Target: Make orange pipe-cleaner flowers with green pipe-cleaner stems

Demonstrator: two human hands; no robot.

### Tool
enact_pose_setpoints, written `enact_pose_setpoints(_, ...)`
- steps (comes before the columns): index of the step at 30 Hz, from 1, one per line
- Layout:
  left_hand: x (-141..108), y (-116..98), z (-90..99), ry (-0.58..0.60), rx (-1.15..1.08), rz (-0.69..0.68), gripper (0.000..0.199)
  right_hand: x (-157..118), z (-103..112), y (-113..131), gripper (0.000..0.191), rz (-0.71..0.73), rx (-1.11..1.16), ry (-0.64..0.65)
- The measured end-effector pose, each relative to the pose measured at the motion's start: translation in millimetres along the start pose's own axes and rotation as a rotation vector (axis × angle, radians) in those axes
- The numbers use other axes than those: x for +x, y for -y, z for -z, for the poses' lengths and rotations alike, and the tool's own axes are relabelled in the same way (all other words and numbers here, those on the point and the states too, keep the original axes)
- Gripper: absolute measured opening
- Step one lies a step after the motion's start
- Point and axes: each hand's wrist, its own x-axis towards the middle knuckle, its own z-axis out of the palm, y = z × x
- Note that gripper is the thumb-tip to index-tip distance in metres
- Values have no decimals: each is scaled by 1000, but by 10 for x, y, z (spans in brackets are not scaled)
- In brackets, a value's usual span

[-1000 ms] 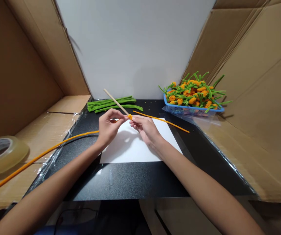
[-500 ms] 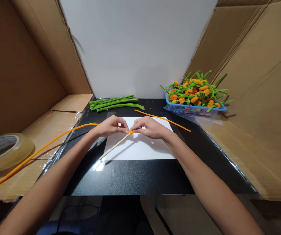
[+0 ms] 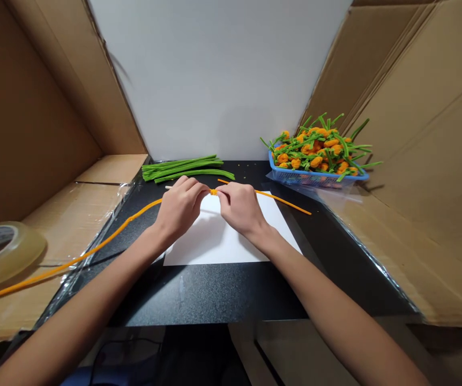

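Note:
My left hand (image 3: 181,206) is closed around a thin wooden stick (image 3: 169,187), whose pale end pokes out behind the knuckles. An orange pipe cleaner (image 3: 114,231) trails from this hand in a long curve to the left edge. Between both hands shows a small wound part of it, an orange coil (image 3: 214,192). My right hand (image 3: 242,208) pinches the coil's right end with thumb and fingers. Most of the stick is hidden by my left hand. White paper (image 3: 215,249) lies under the hands.
A loose orange pipe cleaner (image 3: 285,202) lies behind my right hand. Green pipe cleaners (image 3: 188,169) are bunched at the back. A blue basket (image 3: 315,178) holds orange-and-green pieces at back right. A tape roll (image 3: 30,249) sits left, with cardboard walls (image 3: 424,177) at the sides.
The stick has swung from pointing toward me to pointing left behind my left hand. Both hands have turned backs-up and moved slightly farther away, and the orange tail has shifted left.

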Motion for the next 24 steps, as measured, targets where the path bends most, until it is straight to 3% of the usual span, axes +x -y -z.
enact_pose_setpoints(3, -40, -63, -66, -105, -66, -33, 22, -1, -76, -3, 24, -146, 214, -91)
enact_pose_setpoints(6, -78, -128, -114, -158, -181, -12, 16, 27, -132, -29, 18, -406, 658, -90)
enact_pose_setpoints(9, -93, -162, -140, -181, -382, 205, 15, 57, -151, -32, 12, -617, 1109, -97)
enact_pose_setpoints(11, -78, -133, -149, -158, -556, 360, 15, 66, -150, -36, 8, -671, 1293, -93)
enact_pose_setpoints(13, -43, -43, -147, -79, -739, 426, 20, 69, -141, -72, 5, -682, 1392, -51)
enact_pose_setpoints(15, 2, 99, -130, 53, -915, 416, 27, 76, -113, -158, 4, -622, 1406, 36)
enact_pose_setpoints(17, 40, 259, -98, 202, -982, 381, 31, 94, -56, -285, 11, -472, 1319, 175)
enact_pose_setpoints(21, 70, 473, -40, 472, -882, 347, 30, 140, 102, -493, 18, -115, 862, 464)
enact_pose_setpoints(24, 70, 493, -28, 563, -801, 313, 27, 138, 154, -482, 18, 77, 509, 467)
